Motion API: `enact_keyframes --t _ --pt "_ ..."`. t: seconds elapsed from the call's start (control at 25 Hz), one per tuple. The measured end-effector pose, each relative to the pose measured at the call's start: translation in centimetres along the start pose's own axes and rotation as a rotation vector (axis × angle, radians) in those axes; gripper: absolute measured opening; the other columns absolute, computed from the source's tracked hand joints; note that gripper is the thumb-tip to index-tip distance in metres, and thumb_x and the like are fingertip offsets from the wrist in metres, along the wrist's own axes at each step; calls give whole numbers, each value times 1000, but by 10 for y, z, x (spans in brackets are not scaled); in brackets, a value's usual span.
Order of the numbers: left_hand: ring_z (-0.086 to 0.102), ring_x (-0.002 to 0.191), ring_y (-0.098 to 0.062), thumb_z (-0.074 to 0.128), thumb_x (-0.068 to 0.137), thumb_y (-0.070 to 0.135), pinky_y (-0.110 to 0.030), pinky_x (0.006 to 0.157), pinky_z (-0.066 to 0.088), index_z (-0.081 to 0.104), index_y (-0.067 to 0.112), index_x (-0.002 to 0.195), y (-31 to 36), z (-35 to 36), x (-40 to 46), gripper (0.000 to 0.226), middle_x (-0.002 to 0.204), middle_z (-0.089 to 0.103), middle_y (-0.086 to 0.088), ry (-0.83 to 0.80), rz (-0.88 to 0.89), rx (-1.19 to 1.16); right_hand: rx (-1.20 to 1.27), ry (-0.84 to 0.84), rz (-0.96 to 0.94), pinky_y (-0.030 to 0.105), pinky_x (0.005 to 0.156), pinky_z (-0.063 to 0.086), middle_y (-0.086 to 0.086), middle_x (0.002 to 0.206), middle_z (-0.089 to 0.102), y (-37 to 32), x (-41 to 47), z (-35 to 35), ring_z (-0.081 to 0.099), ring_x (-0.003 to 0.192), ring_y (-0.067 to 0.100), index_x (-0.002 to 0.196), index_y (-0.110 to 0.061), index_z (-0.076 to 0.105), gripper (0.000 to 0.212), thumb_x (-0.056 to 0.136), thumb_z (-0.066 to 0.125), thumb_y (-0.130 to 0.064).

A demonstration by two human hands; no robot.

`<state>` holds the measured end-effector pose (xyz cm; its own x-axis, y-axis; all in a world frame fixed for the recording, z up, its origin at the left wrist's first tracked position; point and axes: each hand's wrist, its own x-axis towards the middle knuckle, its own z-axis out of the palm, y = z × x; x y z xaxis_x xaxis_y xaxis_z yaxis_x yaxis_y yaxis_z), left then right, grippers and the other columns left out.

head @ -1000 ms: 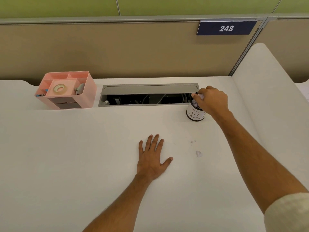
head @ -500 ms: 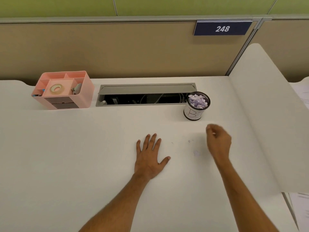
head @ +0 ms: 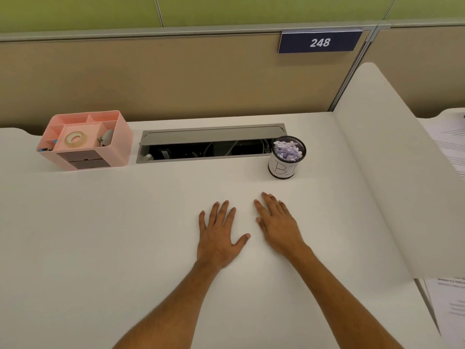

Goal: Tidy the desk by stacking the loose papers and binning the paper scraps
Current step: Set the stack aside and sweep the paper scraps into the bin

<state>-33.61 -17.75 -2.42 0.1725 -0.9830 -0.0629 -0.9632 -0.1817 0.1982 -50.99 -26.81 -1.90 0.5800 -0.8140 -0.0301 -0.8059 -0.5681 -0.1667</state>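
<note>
1. Your left hand (head: 218, 238) and right hand (head: 278, 225) lie flat on the white desk (head: 100, 235), fingers straight, holding nothing.
2. Paper scraps (head: 287, 151) fill the mesh bin (head: 286, 157) beyond your right hand.
3. Cable tray (head: 211, 144) and pink organiser (head: 84, 139) line the rear edge, under the partition's 248 sign (head: 319, 42).
4. Printed papers (head: 450, 147) lie past the white divider (head: 392, 172), cut off at the frame's right edge; their text is unreadable.

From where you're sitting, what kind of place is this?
Most likely an office cubicle. A numbered plate reading 248 hangs on the fabric partition, the white desk has a built-in cable tray, and a pink desk organizer holds tape.
</note>
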Motion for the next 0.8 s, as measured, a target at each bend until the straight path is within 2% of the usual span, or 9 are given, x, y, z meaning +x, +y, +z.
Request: enact_keyframes --t 0.08,0.16,0.28,0.4,0.52,0.64,0.72,0.8 --pt "4 151 -20 22 87 74 -54 120 4 29 22 151 0 0 0 83 163 14 1 2 -2 4 -31 83 -51 42 101 48 15 142 51 3 -7 -1 52 128 32 134 -6 55 43 96 43 -24" --pt "3 151 -20 21 87 74 -53 120 3 28 23 152 0 0 -1 83 163 13 1 0 -1 6 -75 151 -69 39 86 58 16 133 59 7 -21 -4 60 119 33 126 0 60 51 76 67 -1" --pt "1 151 -20 21 87 74 -53 120 1 27 23 152 -1 -1 -1 83 163 11 1 -9 2 1 -117 179 -29 33 58 58 18 119 65 8 -50 -8 66 105 35 115 5 66 61 55 76 11" --pt "2 151 -20 20 87 75 -53 120 1 27 22 152 -1 0 0 84 163 12 1 -3 3 1 -125 145 34 28 35 45 15 94 68 2 -71 -9 67 76 30 94 5 71 54 41 81 14" --pt "3 151 -21 11 86 77 -53 120 3 27 22 152 -1 0 0 87 163 12 1 3 5 7 -81 82 68 24 32 29 7 68 59 0 -75 -13 54 52 23 66 -3 66 40 33 77 17" --pt "2 151 -21 7 84 78 -54 120 3 27 23 152 -1 1 0 90 163 12 1 -7 2 10 -79 49 90 23 34 20 4 57 51 0 -63 -19 46 41 20 51 -7 55 38 27 74 16" --pt "0 151 -20 13 86 77 -54 120 2 26 23 152 -1 0 0 86 163 10 1 -19 -2 11 -84 75 97 24 32 22 7 53 49 4 -45 -28 45 37 24 48 -7 52 34 30 71 15" --pt "-4 151 -19 17 86 76 -52 120 -2 22 24 153 0 -2 0 85 164 7 2 -35 -4 11 -28 116 153 28 35 35 13 58 54 13 -19 -47 53 41 31 54 -2 58 21 42 63 14"
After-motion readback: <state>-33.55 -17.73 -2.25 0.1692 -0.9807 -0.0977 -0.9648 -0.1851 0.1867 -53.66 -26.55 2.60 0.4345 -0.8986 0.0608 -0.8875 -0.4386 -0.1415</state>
